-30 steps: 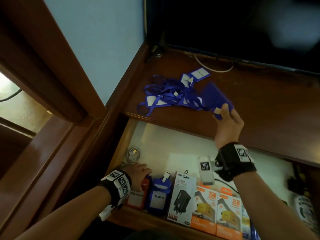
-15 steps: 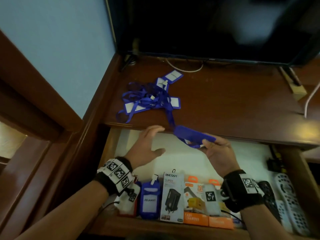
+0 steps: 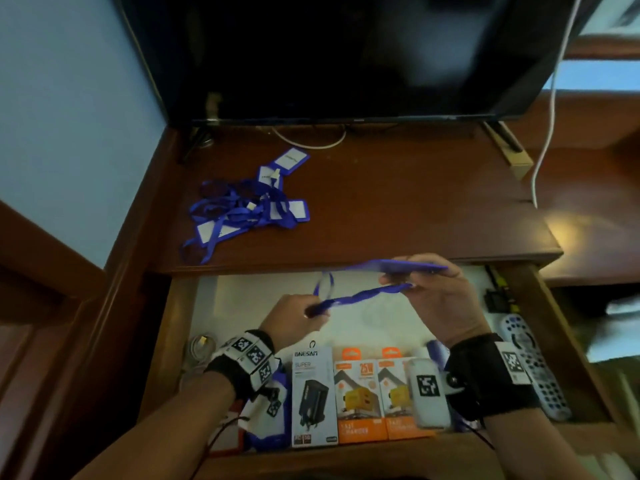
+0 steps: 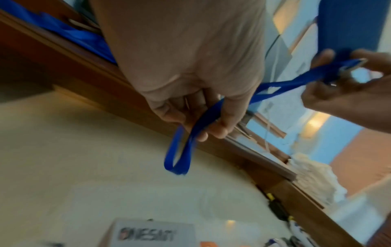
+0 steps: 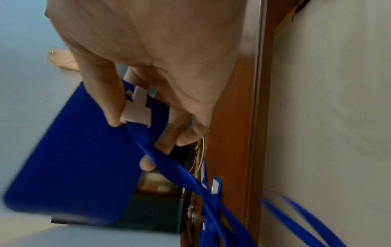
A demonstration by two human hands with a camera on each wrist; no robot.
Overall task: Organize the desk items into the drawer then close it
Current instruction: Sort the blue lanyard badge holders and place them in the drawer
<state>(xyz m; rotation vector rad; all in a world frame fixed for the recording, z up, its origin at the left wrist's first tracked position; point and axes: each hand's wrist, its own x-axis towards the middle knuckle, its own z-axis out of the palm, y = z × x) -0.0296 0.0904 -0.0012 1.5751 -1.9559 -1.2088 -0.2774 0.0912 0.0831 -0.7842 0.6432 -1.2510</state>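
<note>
Over the open drawer (image 3: 207,299) my right hand (image 3: 433,292) grips a blue badge holder (image 3: 405,266) (image 5: 80,142) at its white clip end (image 5: 137,108). Its blue lanyard strap (image 3: 363,292) (image 4: 281,86) runs leftward to my left hand (image 3: 298,317), which pinches the strap between thumb and fingers (image 4: 211,120), a loop (image 4: 177,153) hanging below. A tangle of more blue lanyards and badge holders (image 3: 249,202) lies on the desk top at the back left.
The drawer's front holds charger boxes (image 3: 315,396) (image 3: 360,400), a blue holder (image 3: 273,410), a white cable (image 3: 201,348) at left and remote controls (image 3: 533,365) at right. A dark TV (image 3: 329,53) stands at the desk's rear; a white cord (image 3: 547,116) hangs at right.
My right hand pulled one badge holder off the desk pile toward the drawer. My left hand rose from the drawer's front and took hold of its strap, now drawn between both hands.
</note>
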